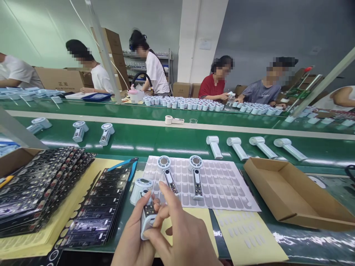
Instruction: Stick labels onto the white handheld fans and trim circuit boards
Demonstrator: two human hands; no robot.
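Note:
My left hand (132, 240) grips the handle of a small white handheld fan (142, 201), its round head pointing away from me. My right hand (181, 232) is closed in a pinch at the fan's handle, fingertips pressed on its dark front panel. Just beyond, two more fans (166, 171) (196, 173) lie face up on a grey sticker sheet (222, 184). Whether a sticker is between my right fingertips is hidden.
Stacks of black panel strips (41, 184) (100, 207) lie on yellow paper at left, with blue tweezers (124, 163). An open cardboard tray (294, 192) sits at right. Fans ride the green conveyor (166, 142). Several people work across the line.

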